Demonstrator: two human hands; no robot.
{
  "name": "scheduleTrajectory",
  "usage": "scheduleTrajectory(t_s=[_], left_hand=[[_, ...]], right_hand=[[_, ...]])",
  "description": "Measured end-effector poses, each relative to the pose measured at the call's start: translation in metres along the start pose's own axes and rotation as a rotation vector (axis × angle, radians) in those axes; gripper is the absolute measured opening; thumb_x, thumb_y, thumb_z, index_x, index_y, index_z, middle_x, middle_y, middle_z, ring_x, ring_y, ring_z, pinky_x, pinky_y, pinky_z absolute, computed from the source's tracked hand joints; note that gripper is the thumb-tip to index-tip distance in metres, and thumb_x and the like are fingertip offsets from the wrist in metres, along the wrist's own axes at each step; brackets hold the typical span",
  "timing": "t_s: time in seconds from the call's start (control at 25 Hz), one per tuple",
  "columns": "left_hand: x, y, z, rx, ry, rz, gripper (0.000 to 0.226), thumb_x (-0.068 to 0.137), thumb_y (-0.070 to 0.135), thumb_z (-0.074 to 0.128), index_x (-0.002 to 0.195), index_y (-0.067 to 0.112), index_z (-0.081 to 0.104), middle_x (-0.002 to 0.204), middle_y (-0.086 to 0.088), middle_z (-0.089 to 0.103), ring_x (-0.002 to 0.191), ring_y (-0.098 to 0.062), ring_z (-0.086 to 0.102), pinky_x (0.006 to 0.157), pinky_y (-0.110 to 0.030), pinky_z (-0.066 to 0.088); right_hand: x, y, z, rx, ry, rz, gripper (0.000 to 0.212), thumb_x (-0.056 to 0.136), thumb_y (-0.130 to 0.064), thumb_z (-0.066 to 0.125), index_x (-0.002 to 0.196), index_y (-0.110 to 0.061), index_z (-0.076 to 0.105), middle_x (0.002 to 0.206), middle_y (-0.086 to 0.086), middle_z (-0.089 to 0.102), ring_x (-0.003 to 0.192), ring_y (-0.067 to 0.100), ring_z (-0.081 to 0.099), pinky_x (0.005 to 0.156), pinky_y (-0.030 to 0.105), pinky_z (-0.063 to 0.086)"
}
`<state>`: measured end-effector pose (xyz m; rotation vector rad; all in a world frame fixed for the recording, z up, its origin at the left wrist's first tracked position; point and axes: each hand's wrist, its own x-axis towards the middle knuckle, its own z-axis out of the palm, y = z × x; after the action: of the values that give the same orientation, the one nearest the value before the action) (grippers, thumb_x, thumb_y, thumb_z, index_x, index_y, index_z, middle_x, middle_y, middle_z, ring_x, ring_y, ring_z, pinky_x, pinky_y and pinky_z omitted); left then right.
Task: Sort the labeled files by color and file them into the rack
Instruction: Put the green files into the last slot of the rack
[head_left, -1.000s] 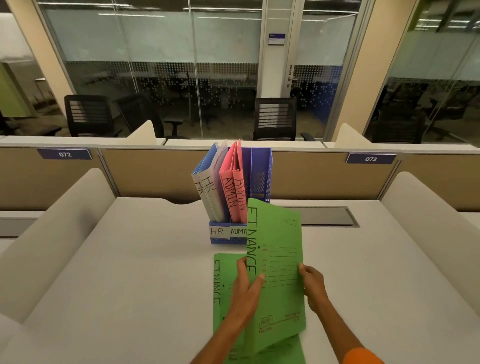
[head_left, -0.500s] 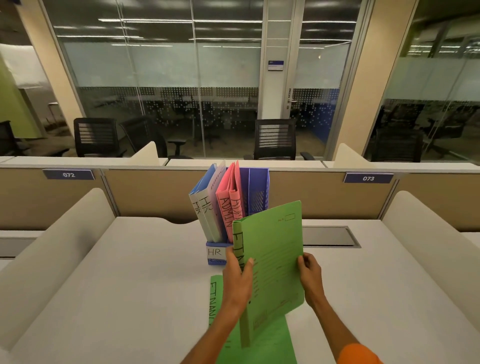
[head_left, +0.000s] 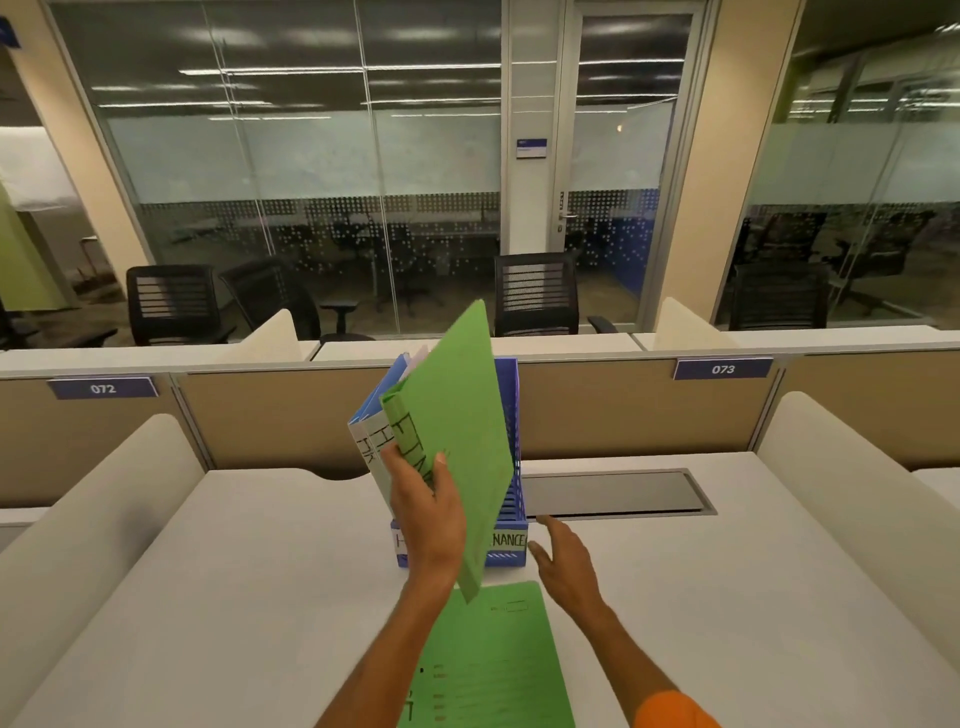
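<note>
I am viewing white desk (head_left: 234, 597) before glass wall (head_left: 311, 182), left hand (head_left: 428, 522) gripping tilted green file (head_left: 457, 405), right hand (head_left: 563, 561) hovering spread beside rack (head_left: 511, 400).

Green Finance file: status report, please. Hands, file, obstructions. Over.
Left hand grips green file, raised, tilted before blue rack. Right hand open, beside rack base. Second green file flat on desk. Nothing seen blocking rack entry.

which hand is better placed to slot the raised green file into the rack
Left. The left hand grips the raised green file near its spine, just in front of the blue rack. The right hand is open and empty beside the rack's base, probably better for steadying it.
</note>
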<state>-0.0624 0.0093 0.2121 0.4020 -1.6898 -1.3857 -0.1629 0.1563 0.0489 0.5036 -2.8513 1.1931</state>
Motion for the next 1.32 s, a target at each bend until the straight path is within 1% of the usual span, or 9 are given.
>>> scheduleTrajectory(t_s=[0.12,0.28,0.36,0.52,0.6,0.8,0.88,1.12,1.32], left_hand=[[0.026,-0.001,0.024,0.007,0.053,0.065,0.04,0.099,0.006,0.052,0.134,0.013,0.036,0.113,0.009,0.056,0.097,0.008,0.058,0.074,-0.002,0.047],[0.054,-0.015,0.056,0.055,0.068,0.086,0.03,0.1,0.012,0.05,0.126,0.015,0.035,0.117,-0.001,0.056,0.102,-0.019,0.059,0.082,-0.041,0.058],[0.063,-0.026,0.07,0.071,0.075,0.08,0.029,0.1,0.012,0.05,0.125,0.015,0.035,0.118,-0.006,0.057,0.103,-0.025,0.059,0.082,-0.047,0.057],[0.072,-0.051,0.094,0.065,0.114,0.112,0.033,0.099,0.008,0.051,0.129,0.013,0.038,0.112,0.0,0.054,0.098,0.008,0.054,0.076,-0.01,0.049],[0.073,-0.063,0.103,0.042,0.116,0.11,0.033,0.1,0.008,0.05,0.13,0.013,0.038,0.112,0.002,0.054,0.095,0.017,0.051,0.073,-0.001,0.044],[0.072,-0.084,0.115,0.005,0.098,0.17,0.046,0.101,0.016,0.047,0.125,0.052,0.032,0.112,0.031,0.048,0.1,0.008,0.054,0.077,-0.004,0.045],[0.072,-0.089,0.118,0.028,0.095,0.197,0.051,0.101,0.019,0.047,0.122,0.06,0.025,0.112,0.027,0.046,0.102,0.002,0.053,0.079,-0.007,0.046],[0.081,-0.102,0.127,0.001,0.11,0.196,0.031,0.101,0.021,0.048,0.122,0.041,0.036,0.114,0.019,0.045,0.104,-0.002,0.05,0.082,-0.013,0.048],[0.079,-0.113,0.133,0.011,0.097,0.17,0.026,0.1,0.015,0.05,0.122,0.024,0.038,0.114,0.035,0.045,0.102,0.007,0.052,0.079,-0.006,0.047]], right_hand=[[0.012,-0.003,0.011,-0.048,-0.05,-0.051,0.051,0.096,-0.025,0.059,0.143,-0.014,0.043,0.148,0.004,0.047,0.134,0.02,0.045,0.112,0.03,0.035],[0.029,-0.003,0.026,-0.136,-0.067,-0.084,0.06,0.094,-0.024,0.063,0.148,-0.015,0.038,0.158,0.003,0.033,0.142,0.02,0.037,0.117,0.027,0.028],[0.038,-0.001,0.033,-0.181,-0.069,-0.112,0.064,0.092,-0.026,0.064,0.149,-0.016,0.036,0.159,0.003,0.03,0.143,0.021,0.034,0.119,0.029,0.028],[0.051,0.008,0.046,-0.248,-0.098,-0.143,0.065,0.093,-0.031,0.061,0.15,-0.018,0.032,0.161,0.003,0.024,0.147,0.022,0.027,0.12,0.034,0.027],[0.054,0.014,0.053,-0.265,-0.109,-0.144,0.065,0.095,-0.033,0.059,0.151,-0.018,0.03,0.162,0.004,0.022,0.148,0.023,0.024,0.121,0.035,0.026],[0.053,0.026,0.07,-0.258,-0.076,-0.127,0.066,0.097,-0.034,0.054,0.153,-0.013,0.025,0.163,0.005,0.018,0.151,0.021,0.013,0.122,0.031,0.017],[0.053,0.026,0.076,-0.254,-0.064,-0.111,0.067,0.098,-0.035,0.052,0.154,-0.014,0.023,0.164,0.004,0.013,0.152,0.02,0.009,0.122,0.029,0.014],[0.052,0.028,0.081,-0.261,-0.062,-0.113,0.068,0.098,-0.035,0.052,0.155,-0.014,0.02,0.165,0.004,0.009,0.153,0.019,0.007,0.122,0.029,0.016],[0.051,0.028,0.08,-0.267,-0.064,-0.125,0.07,0.098,-0.034,0.052,0.155,-0.013,0.017,0.165,0.004,0.007,0.153,0.019,0.005,0.123,0.03,0.015]])
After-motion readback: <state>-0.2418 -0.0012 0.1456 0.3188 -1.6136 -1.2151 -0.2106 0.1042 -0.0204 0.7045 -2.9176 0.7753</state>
